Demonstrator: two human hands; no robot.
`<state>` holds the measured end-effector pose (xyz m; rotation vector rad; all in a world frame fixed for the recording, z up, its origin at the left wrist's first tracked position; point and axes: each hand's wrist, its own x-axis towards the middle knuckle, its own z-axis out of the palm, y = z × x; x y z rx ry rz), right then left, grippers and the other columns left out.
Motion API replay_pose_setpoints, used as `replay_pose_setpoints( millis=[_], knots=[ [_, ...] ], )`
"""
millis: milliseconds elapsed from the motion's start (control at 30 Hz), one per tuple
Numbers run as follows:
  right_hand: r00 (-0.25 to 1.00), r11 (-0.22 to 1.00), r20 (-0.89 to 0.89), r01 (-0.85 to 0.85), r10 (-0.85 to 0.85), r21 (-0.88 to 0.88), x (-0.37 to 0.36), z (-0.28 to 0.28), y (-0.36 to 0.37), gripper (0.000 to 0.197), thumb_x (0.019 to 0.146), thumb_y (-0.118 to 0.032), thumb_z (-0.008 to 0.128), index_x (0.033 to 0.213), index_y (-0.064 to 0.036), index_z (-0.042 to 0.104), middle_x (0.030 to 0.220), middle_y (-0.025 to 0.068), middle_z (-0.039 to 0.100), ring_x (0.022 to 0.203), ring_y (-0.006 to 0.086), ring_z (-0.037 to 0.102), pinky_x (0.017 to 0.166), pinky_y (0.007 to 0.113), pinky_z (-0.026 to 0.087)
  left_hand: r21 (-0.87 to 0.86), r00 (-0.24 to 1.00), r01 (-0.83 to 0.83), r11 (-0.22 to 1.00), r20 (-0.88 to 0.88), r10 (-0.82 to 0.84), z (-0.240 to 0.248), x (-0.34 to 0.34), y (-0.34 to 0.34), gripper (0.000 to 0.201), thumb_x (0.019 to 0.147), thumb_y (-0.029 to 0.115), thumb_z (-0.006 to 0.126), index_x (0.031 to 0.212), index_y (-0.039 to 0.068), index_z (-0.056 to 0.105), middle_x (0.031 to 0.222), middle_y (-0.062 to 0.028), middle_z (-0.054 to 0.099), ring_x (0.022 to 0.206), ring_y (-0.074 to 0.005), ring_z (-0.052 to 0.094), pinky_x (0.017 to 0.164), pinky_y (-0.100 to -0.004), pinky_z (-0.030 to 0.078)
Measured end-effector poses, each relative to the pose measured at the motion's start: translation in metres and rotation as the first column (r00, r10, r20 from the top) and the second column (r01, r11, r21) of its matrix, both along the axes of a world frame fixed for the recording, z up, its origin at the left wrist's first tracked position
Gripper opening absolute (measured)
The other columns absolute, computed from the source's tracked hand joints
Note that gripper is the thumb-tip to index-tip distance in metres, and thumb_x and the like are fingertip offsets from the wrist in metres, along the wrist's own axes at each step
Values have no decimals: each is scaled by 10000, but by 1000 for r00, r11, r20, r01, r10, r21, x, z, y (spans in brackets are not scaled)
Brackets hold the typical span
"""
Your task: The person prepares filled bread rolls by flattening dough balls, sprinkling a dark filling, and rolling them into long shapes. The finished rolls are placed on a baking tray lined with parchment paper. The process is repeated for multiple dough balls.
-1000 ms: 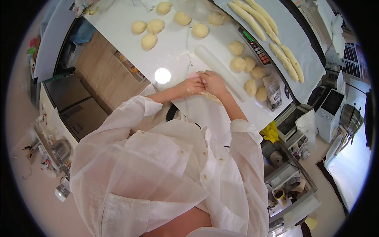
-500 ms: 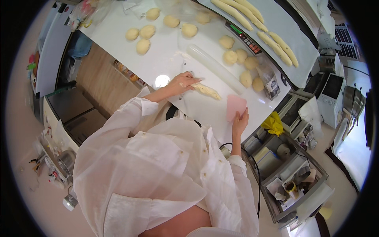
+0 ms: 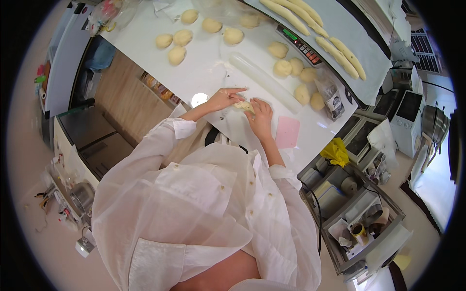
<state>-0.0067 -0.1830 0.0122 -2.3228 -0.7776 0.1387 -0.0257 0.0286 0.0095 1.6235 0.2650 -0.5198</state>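
Note:
A short strip of pale dough [image 3: 242,105] lies on the white table between my two hands. My left hand [image 3: 222,100] is at its left end, thumb against the dough and forefinger stretched out above it. At the other end the fingers of my right hand [image 3: 261,118] curl over the dough and cover part of it. A flat pink dough scraper [image 3: 287,132] rests on the table just right of my right hand, touched by neither hand. Beyond my hands lies a translucent rolling pin [image 3: 264,81], set diagonally.
Several round dough balls [image 3: 233,36] sit across the far side of the white table [image 3: 208,72]. A digital scale [image 3: 298,44] and a plastic packet [image 3: 330,101] stand at the right. Behind them a lined tray [image 3: 354,29] holds several long dough rolls [image 3: 340,58]. An open drawer [image 3: 361,228] juts out lower right.
My right hand has let go of the pink scraper, leaving it on the table, and moved left onto the dough. The dough strip looks shorter now. My left hand has barely moved.

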Motion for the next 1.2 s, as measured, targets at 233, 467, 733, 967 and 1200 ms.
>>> replay_pose_setpoints(
  millis=[233,467,733,967,1200],
  knots=[
    [1000,997,-6,-8,9,83,-8,-14,16,126,709,-113,763,797,-70,684,910,5,616,924,213,558,849,374,379,87,991,-118,989,80,111,-7,-13,-4,534,744,-34,661,1258,103,615,948,-63,714,954,-116,614,836,-262,509],
    [999,997,28,-29,27,70,-8,-16,16,142,684,-95,767,793,-76,678,930,13,614,924,215,556,846,370,377,344,989,36,938,124,-84,11,-5,-6,546,705,-24,690,1225,135,643,944,-68,713,956,-137,632,847,-289,523],
    [997,995,-30,67,-65,68,-9,-9,24,132,689,-120,768,784,-91,682,958,14,621,958,203,555,872,379,367,265,989,-51,963,146,12,-6,-15,-7,437,737,5,688,1151,147,686,848,-79,678,834,-163,681,733,-291,549],
    [998,997,17,53,-54,54,-7,-20,29,90,719,-120,749,789,-92,699,873,-16,628,905,194,556,890,397,353,385,930,-156,910,368,4,-13,-25,-15,308,782,57,668,1076,140,711,794,-113,660,672,-240,606,627,-343,500],
    [996,996,61,62,-66,58,-11,-26,30,109,739,-153,745,822,-94,707,898,-8,627,922,199,560,915,413,355,328,887,-192,925,462,20,-10,-28,-4,325,809,111,686,1134,117,686,887,-71,687,843,-219,593,742,-332,512]
  ],
)
